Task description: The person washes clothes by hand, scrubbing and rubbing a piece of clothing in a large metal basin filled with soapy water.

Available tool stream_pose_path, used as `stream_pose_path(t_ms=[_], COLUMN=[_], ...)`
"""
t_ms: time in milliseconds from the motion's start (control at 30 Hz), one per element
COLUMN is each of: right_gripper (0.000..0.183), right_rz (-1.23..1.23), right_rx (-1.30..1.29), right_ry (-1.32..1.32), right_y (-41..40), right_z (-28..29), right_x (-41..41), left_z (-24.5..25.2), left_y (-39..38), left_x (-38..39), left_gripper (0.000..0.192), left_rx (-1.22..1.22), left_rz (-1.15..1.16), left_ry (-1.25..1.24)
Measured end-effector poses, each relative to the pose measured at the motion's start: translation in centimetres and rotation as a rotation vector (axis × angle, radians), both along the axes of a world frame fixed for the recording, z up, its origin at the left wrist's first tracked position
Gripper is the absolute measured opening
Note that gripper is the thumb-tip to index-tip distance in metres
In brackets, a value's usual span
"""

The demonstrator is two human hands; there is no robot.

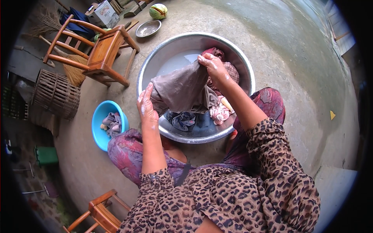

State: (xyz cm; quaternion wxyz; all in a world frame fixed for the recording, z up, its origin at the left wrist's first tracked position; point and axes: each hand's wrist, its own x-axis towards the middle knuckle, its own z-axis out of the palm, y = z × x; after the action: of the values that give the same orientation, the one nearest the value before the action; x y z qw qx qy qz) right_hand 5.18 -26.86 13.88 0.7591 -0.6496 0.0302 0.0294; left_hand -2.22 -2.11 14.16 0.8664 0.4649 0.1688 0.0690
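A wet grey-brown cloth point(180, 87) is stretched between my hands above a large round metal basin point(195, 140). My left hand point(147, 104) holds its left edge, with the fingers partly behind it. At the upper right my right hand point(213, 67) pinches a raised corner. White suds cling to both hands. Cloudy water point(177, 62) lies in the basin. Under and beside my right forearm are a red checked cloth point(231, 71) and a pink and white cloth point(219, 113) with a pale yellow bar point(226, 103) on it. A dark cloth point(184, 121) lies near the basin's front wall.
A blue plastic basin point(100, 137) holding cloths point(113, 123) stands left by my knee. Wooden chairs point(102, 56) stand at upper left and lower left, near a wicker basket point(56, 93) and a broom point(75, 67). Beyond are a metal bowl point(148, 28) and a split melon point(158, 11).
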Motion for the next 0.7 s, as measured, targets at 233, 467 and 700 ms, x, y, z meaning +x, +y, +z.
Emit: stream_pose_path(t_ms=[233,467,700], right_gripper=[0.036,0.044,0.021], right_rz=[0.191,0.683,0.057], right_rx=[0.018,-1.319,-0.886], right_ry=[0.062,-0.149,-0.316], right_y=[0.2,0.9,-1.6], right_z=[2.0,4.7,2.4], right_x=[-0.8,-4.4,-1.1], left_z=[-0.8,0.6,2.7], left_y=[3.2,3.6,4.6], left_x=[0.7,0.3,-0.4], left_gripper=[0.023,0.027,0.013], left_rx=[-0.115,-0.011,0.114], left_rz=[0.068,0.211,0.261], left_ry=[-0.002,-0.001,-0.069])
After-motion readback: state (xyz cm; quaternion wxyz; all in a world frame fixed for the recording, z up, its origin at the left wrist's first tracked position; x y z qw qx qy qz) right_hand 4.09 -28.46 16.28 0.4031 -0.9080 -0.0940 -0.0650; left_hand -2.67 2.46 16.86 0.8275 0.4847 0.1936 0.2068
